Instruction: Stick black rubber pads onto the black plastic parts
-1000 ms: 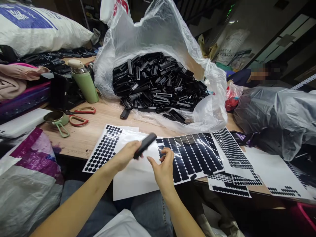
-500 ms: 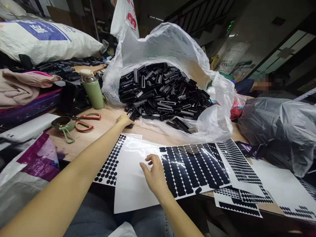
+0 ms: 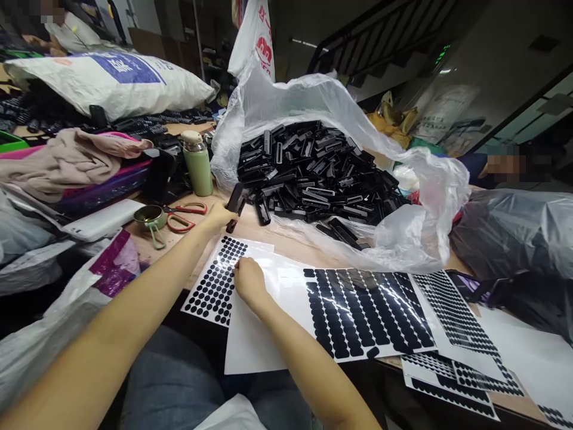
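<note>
My left hand is closed round a slim black plastic part, lifted just left of the heap. A sheet of round black stickers lies below it. Over that sheet's right edge, my right hand has its fingers pinched together; whatever may be between them is hidden. Beneath my right wrist is a white sheet, and its right side meets rows of oblong black stickers. A heap of similar black plastic parts fills a clear plastic bag behind both hands.
Left on the table are a green flask, red-handled scissors and a small green cup. More sticker sheets overlap at the right, beside a dark plastic-wrapped bundle. A person sits at the far right.
My left hand has drawn back from the heap with the black part. My right hand has moved left to the round stickers, and its fingers have closed. The view has turned left.
</note>
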`<act>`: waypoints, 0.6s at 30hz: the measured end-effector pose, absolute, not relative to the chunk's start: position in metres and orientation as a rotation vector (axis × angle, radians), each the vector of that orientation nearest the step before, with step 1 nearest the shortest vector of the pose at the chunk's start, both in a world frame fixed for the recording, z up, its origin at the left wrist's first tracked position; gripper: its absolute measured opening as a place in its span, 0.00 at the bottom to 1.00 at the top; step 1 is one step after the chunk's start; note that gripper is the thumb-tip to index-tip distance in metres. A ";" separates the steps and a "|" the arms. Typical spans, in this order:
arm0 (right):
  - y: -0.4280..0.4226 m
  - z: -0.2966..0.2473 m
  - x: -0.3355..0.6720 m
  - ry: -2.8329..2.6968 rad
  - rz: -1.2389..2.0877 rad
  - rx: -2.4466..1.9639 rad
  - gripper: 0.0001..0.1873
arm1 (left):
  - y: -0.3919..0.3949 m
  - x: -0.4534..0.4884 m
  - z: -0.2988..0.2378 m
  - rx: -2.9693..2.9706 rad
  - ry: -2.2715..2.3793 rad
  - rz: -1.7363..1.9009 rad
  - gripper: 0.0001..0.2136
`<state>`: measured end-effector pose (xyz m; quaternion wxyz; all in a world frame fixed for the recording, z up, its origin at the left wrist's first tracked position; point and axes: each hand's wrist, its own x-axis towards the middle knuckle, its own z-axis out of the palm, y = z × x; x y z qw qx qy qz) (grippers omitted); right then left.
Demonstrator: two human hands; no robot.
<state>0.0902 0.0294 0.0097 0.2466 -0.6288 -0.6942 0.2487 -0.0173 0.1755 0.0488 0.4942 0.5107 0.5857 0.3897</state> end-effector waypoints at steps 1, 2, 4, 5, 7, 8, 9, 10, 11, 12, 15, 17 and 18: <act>0.032 0.009 0.087 -1.885 0.679 -1.729 0.05 | 0.170 -0.026 0.052 1.216 1.380 0.957 0.10; 0.033 0.009 0.086 -1.880 0.685 -1.734 0.05 | 0.163 -0.034 0.055 1.197 1.342 0.960 0.08; 0.031 0.014 0.090 -1.857 0.735 -1.710 0.06 | 0.148 -0.047 0.061 1.158 1.265 0.945 0.08; 0.028 0.019 0.094 -1.837 0.766 -1.689 0.06 | 0.140 -0.052 0.064 1.114 1.215 0.928 0.10; 0.018 0.034 0.109 -1.791 0.823 -1.643 0.06 | 0.122 -0.056 0.068 0.973 1.100 0.874 0.12; 0.012 0.044 0.119 -1.756 0.854 -1.612 0.07 | 0.113 -0.055 0.069 0.892 1.041 0.831 0.13; 0.006 0.054 0.129 -1.721 0.876 -1.579 0.07 | 0.104 -0.052 0.070 0.817 0.986 0.779 0.13; 0.000 0.065 0.138 -1.669 0.905 -1.526 0.08 | 0.095 -0.048 0.071 0.760 0.938 0.724 0.14; -0.006 0.075 0.146 -1.623 0.904 -1.475 0.08 | 0.087 -0.041 0.071 0.721 0.899 0.676 0.15; -0.011 0.084 0.153 -1.590 0.888 -1.422 0.08 | 0.079 -0.033 0.071 0.689 0.863 0.639 0.15; -0.024 0.099 0.163 -1.561 0.806 -1.329 0.06 | 0.062 -0.008 0.067 0.590 0.762 0.609 0.15; -0.030 0.101 0.165 -1.545 0.792 -1.326 0.06 | 0.055 0.006 0.064 0.521 0.703 0.613 0.16; -0.032 0.101 0.165 -1.532 0.796 -1.335 0.06 | 0.052 0.011 0.062 0.482 0.675 0.609 0.16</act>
